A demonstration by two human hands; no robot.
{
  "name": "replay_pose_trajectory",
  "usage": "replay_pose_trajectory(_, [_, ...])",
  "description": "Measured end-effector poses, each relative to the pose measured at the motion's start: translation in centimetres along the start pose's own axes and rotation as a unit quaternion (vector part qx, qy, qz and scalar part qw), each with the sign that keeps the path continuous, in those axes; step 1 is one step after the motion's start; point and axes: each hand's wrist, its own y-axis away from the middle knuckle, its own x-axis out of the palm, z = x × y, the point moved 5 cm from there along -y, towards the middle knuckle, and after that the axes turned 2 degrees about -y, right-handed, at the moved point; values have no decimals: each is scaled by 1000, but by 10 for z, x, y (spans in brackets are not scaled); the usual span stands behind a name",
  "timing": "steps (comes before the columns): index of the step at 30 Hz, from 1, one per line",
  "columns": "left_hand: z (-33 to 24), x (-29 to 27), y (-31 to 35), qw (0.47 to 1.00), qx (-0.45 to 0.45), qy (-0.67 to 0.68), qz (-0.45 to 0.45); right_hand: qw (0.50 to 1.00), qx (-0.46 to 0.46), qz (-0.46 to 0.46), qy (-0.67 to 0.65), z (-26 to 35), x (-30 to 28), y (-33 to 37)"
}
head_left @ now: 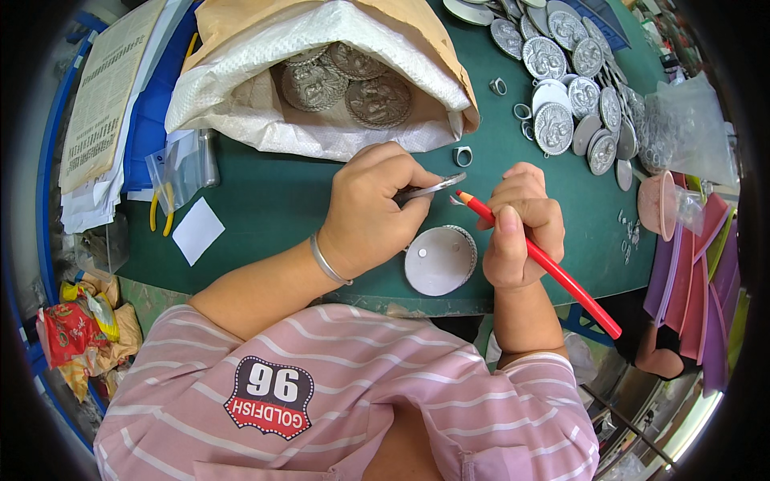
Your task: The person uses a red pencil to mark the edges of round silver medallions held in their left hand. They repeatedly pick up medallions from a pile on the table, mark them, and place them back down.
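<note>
My left hand pinches a thin round silver medallion between thumb and fingers, turned almost edge-on so its face is mostly hidden. In my right hand a red pencil is gripped, its tip pointing at the medallion's edge with a small gap between. Near that tip is a small pale bit too fine to make out. Between my hands, close to the table's near edge, lies a shallow round dish-like piece with a beaded metal edge and a couple of tiny round bits inside. A silver ring stands just beyond the medallion.
A white woven sack holding several relief medallions gapes at the back. Many more medallions heap at the far right, near a clear plastic bag and a pink basket. Yellow-handled pliers and a white paper lie left.
</note>
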Motion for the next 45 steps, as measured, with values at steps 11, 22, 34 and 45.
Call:
replay_pose_trajectory(11, [10,5,2,995,-77,65,17,1000,14,-14,-10,-3,5,2])
replay_pose_trajectory(22, [10,5,4,997,-63,42,16,999,45,-7,-30,-10,9,4])
replay_pose_trajectory(34, [9,4,3,996,-68,53,11,994,67,-23,-80,-16,10,7])
replay_pose_trajectory(45, [10,1,-1,988,-63,141,-29,954,224,-161,-114,-31,1,7])
